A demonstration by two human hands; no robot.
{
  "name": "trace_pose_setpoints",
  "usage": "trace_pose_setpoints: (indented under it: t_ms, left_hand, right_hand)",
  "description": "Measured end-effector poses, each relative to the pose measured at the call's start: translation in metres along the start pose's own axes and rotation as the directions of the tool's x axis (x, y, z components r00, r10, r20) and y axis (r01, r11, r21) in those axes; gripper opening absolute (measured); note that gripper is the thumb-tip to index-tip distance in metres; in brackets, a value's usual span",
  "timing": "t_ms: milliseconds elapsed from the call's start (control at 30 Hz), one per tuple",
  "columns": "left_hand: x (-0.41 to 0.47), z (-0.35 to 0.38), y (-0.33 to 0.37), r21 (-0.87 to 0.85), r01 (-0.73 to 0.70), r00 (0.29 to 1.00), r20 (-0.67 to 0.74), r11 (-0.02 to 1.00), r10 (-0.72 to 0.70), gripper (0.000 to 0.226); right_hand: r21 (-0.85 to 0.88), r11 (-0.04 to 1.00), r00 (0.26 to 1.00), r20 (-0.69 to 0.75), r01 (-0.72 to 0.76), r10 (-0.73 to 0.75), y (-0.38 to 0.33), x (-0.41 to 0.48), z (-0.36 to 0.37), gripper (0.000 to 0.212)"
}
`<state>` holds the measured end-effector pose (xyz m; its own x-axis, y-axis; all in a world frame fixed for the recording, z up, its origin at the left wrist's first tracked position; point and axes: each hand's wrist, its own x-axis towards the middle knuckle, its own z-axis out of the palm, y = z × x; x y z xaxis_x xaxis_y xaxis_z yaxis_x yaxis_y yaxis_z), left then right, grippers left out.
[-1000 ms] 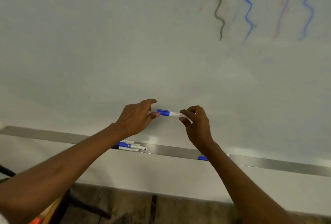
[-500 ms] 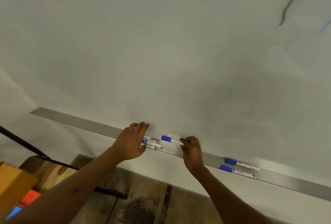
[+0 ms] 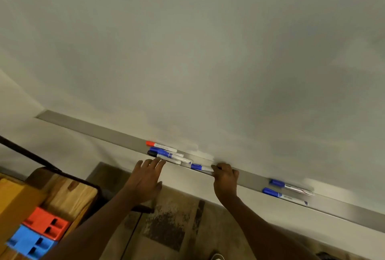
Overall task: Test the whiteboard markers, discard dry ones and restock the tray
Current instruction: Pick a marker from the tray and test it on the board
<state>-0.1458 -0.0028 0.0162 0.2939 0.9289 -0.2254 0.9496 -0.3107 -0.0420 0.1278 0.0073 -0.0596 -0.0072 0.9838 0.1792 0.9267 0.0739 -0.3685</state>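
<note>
The right hand [image 3: 226, 180] pinches the white barrel end of a blue-capped marker [image 3: 201, 167], which lies along the metal tray [image 3: 104, 132]. The left hand [image 3: 145, 178] is spread flat and holds nothing, its fingertips at the tray's front edge beside a cluster of markers [image 3: 166, 152]. The marker looks light, rigid, smooth and prone to rolling. Mid-barrel seems the safest hold, since the cap likely pulls off.

Both forearms bare right up to frame edge; left hand [image 3: 145, 178], right hand [image 3: 226, 178] uncovered as well.
</note>
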Motion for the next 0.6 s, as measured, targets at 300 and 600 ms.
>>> trace_pose_setpoints:
  t_ms: [300,600]
  left_hand:
    - [0.010,0.005,0.028,0.022,-0.046,0.999,0.013,0.999,0.046,0.072]
    - [0.041,0.005,0.081,0.029,-0.227,0.966,-0.124,0.973,0.229,0.070]
  right_hand:
    - [-0.036,0.996,0.989,0.130,0.077,-0.071,0.007,-0.001,-0.004,0.047]
    - [0.073,0.996,0.997,-0.058,-0.051,0.055,0.069,-0.028,-0.038,0.029]
